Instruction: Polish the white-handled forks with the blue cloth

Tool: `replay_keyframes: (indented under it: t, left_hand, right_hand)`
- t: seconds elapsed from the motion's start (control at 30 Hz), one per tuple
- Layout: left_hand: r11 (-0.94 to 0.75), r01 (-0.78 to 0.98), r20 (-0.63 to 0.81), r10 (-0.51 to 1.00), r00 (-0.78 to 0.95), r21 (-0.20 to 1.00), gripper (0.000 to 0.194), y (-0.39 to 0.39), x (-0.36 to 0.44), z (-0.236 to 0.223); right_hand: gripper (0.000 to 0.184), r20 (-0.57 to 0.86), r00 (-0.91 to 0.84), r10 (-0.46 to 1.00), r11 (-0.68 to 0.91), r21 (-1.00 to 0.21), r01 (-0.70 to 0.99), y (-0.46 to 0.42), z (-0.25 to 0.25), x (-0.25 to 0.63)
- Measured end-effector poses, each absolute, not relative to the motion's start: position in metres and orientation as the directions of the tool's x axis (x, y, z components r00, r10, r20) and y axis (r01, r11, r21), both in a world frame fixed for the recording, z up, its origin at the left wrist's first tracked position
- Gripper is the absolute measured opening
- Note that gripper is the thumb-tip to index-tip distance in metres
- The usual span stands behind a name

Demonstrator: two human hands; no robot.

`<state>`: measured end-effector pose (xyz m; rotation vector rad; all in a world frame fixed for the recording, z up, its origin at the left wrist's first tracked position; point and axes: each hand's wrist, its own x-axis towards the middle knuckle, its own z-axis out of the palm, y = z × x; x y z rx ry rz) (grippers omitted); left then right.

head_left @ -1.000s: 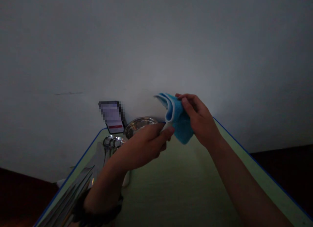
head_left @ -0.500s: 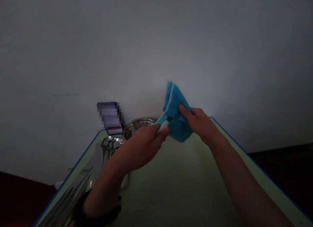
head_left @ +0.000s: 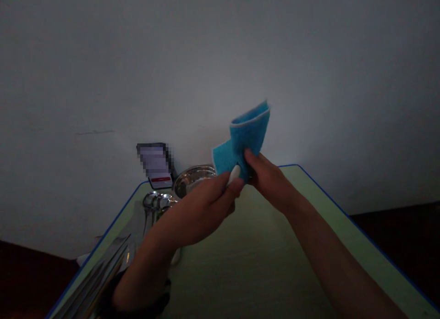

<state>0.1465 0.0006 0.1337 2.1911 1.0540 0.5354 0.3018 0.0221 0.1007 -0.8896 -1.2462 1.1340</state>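
My left hand (head_left: 208, 206) is closed round a utensil with a white handle (head_left: 235, 172); its far part is hidden by the cloth, so I cannot tell its kind. A folded blue cloth (head_left: 249, 133) with a pale edge stands up above both hands. Pinching the cloth from the right, thumb on the near face, is my right hand (head_left: 271, 179). The cloth lies against and around the hidden end of the utensil, and the two hands nearly meet, held above the table.
A shiny metal bowl (head_left: 180, 184) sits at the back of the green table (head_left: 261, 268). Left of it, a phone (head_left: 161, 179) leans on the wall. Metal ladles or large spoons (head_left: 151, 200) and long thin utensils (head_left: 106, 266) lie along the left edge.
My right hand has shifted left and closer to my left hand. The cloth has turned, its upper fold now leaning right, with a flap out to the left. The left hand keeps its grip.
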Motion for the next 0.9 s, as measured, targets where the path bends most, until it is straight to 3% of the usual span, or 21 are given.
replay_keyframes:
  t: [0.13,0.23,0.47,0.57,0.67,0.73,0.77,0.83,0.9]
  left_hand:
    - [-0.481,0.555,0.057,0.788,0.613,0.679,0.030,0.000,0.147,0.132]
    - [-0.474,0.577,0.062,0.805,0.590,0.665,0.031,0.000,0.150,0.130]
    - [-0.480,0.555,0.114,0.816,0.566,0.680,0.039,-0.005,0.161,0.124]
    - [-0.485,0.561,0.127,0.821,0.557,0.670,0.040,0.001,0.162,0.117]
    - [-0.453,0.630,0.097,0.851,0.515,0.631,0.037,0.007,0.161,0.102]
    - [-0.374,0.614,0.087,0.891,0.445,0.694,0.031,0.007,0.161,0.086]
    - [-0.281,0.564,0.022,0.907,0.421,0.776,0.030,0.004,0.161,0.076]
    - [0.102,0.372,-0.255,0.884,0.391,0.923,0.032,-0.005,0.161,0.055]
    - [0.207,0.324,-0.326,0.868,0.374,0.923,0.034,-0.018,0.162,0.035]
  right_hand:
    - [0.035,0.284,0.031,0.958,0.285,-0.958,-0.020,0.023,0.097,0.295]
    - [0.034,0.293,0.067,0.954,0.297,-0.954,-0.046,0.023,0.097,0.294]
    - [0.047,0.215,0.343,0.914,0.231,-0.973,-0.005,0.026,0.093,0.287]
    - [0.046,0.196,0.356,0.914,0.213,-0.977,-0.009,0.033,0.078,0.285]
    - [0.044,0.135,0.284,0.949,0.174,-0.978,-0.117,0.039,0.050,0.285]
    - [0.039,0.106,0.227,0.968,0.142,-0.978,-0.150,0.038,0.029,0.286]
    - [0.037,0.050,0.188,0.981,0.092,-0.971,-0.219,0.037,0.020,0.287]
    - [0.026,-0.081,0.043,0.996,-0.058,-0.915,-0.398,0.030,0.005,0.291]
    - [0.017,-0.153,-0.153,0.976,-0.209,-0.845,-0.493,0.020,-0.003,0.296]
